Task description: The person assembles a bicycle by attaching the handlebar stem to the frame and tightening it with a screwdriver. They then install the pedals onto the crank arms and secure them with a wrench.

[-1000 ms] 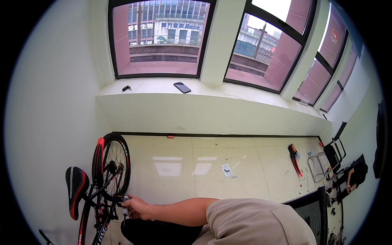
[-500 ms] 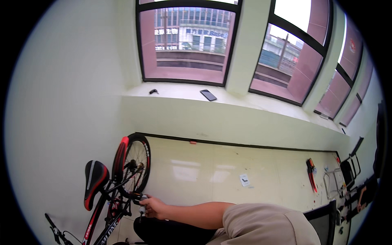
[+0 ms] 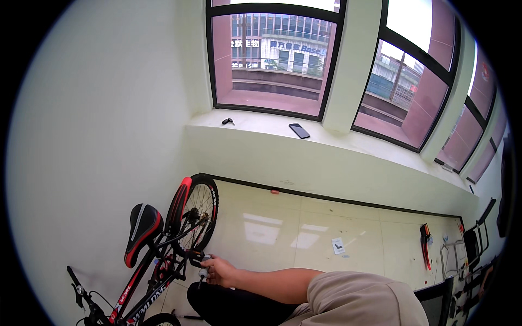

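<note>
My right hand [image 3: 220, 271] reaches in from the lower right, its fingers wrapped round a grey-handled tool [image 3: 204, 267]. A thin dark shaft points down from that tool, much like a screwdriver's. Just beside its upper end is the bicycle's dark pedal [image 3: 194, 257]. The black-and-red bicycle [image 3: 142, 282] leans along the left wall, showing its saddle [image 3: 144, 231] and rear wheel [image 3: 204, 217]. Its lower part is cut off by the picture's edge. My left hand is out of the picture.
My knee in black [image 3: 234, 304] is below the hand. A phone [image 3: 299, 130] and a small black object [image 3: 228, 121] rest on the windowsill. On the tiled floor lie a small white card [image 3: 338, 246] and a red-and-black tool [image 3: 425, 247]. Chairs [image 3: 435, 299] stand at right.
The whole view has shifted, so the bicycle, sill and floor things appear farther right. My right hand still grips the grey-handled tool beside the pedal.
</note>
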`<move>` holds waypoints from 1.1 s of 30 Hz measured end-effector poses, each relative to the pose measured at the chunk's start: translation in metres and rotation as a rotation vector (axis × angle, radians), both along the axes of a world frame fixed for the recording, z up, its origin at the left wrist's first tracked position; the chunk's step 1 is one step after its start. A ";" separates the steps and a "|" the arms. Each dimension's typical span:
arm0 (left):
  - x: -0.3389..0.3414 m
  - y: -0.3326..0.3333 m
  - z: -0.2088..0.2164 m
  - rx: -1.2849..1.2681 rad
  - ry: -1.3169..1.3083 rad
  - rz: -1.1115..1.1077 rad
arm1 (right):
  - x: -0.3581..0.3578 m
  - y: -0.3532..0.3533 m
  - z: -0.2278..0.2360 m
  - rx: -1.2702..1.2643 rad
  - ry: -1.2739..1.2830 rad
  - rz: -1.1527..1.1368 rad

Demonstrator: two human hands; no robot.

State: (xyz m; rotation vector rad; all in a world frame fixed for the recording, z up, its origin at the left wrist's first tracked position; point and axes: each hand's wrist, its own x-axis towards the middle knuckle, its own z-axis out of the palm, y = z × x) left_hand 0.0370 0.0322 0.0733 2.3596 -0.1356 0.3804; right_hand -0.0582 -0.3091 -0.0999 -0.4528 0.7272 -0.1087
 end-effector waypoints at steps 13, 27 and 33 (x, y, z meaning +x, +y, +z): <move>0.002 -0.008 -0.006 0.061 0.074 -0.013 | -0.005 -0.014 -0.022 0.056 -0.060 -0.031; 0.025 0.021 -0.049 -0.955 0.276 -0.130 | -0.005 -0.005 -0.014 -0.010 0.031 0.003; 0.030 0.021 -0.053 -0.982 0.300 -0.095 | -0.009 -0.010 -0.010 -0.029 0.019 0.012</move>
